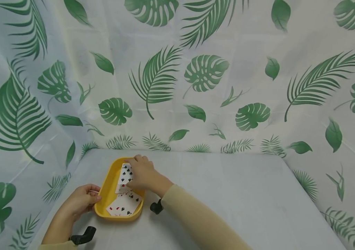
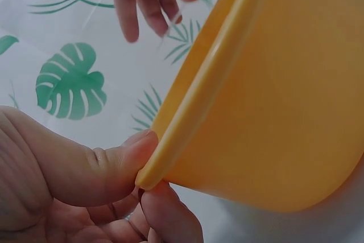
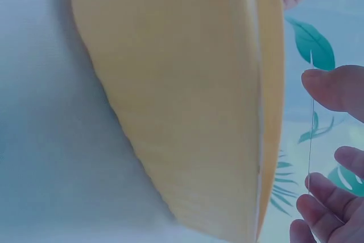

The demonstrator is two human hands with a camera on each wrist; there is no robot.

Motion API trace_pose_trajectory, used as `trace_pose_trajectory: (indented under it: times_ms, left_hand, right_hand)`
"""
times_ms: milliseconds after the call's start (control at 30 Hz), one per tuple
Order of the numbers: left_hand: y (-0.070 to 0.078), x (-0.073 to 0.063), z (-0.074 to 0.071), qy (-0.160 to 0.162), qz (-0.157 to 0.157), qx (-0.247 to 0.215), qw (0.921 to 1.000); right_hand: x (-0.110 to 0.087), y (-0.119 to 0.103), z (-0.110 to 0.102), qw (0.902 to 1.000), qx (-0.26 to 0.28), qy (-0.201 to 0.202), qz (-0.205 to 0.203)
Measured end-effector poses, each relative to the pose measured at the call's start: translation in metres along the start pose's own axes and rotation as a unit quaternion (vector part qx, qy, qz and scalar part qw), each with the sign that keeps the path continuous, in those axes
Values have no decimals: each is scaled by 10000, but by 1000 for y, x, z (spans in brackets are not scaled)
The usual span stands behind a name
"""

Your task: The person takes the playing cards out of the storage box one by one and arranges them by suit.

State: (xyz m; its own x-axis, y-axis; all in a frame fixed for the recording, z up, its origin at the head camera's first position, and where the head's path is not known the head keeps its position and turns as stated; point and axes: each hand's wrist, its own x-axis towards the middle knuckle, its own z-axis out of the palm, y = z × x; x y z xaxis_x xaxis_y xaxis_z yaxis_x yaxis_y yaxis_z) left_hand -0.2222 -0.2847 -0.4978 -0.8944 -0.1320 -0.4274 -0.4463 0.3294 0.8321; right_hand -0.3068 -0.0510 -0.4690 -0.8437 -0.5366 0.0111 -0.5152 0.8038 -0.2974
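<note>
A yellow plastic tray (image 1: 118, 218) stands at the left of the table, with several playing cards (image 1: 124, 205) lying loosely overlapped at its near end. My left hand (image 1: 78, 201) pinches the tray's left rim, thumb (image 2: 136, 155) on the inner side and a finger beneath. Over the tray's far half, my right hand (image 1: 144, 175) holds a spade playing card (image 1: 125, 173) by its edges. The right wrist view shows that card (image 3: 311, 135) edge-on as a thin line between thumb and fingers, above the rim. My right hand hides the card's right part.
A white table surface (image 1: 221, 194) extends to the right of the tray. White cloth (image 1: 164, 132) with green leaf prints rises at the back and both sides. A black strap mount sits at each wrist, the left one (image 1: 84, 236) near the tray's front.
</note>
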Motion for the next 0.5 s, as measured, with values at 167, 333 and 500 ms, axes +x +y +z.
trace_pose_trajectory:
  times_ms: [167,333,500]
  left_hand:
    - [0,0,-1,-15,-17,6,10000]
    - [0,1,0,10,-48,16,10000]
    - [1,1,-2,-36,-10,6,10000]
  right_hand:
    - [-9,5,-9,9998,148,96,5]
    - [-16,14,-14,9992,327,228,48]
    - [-26,27,-18,9981,524,295,115]
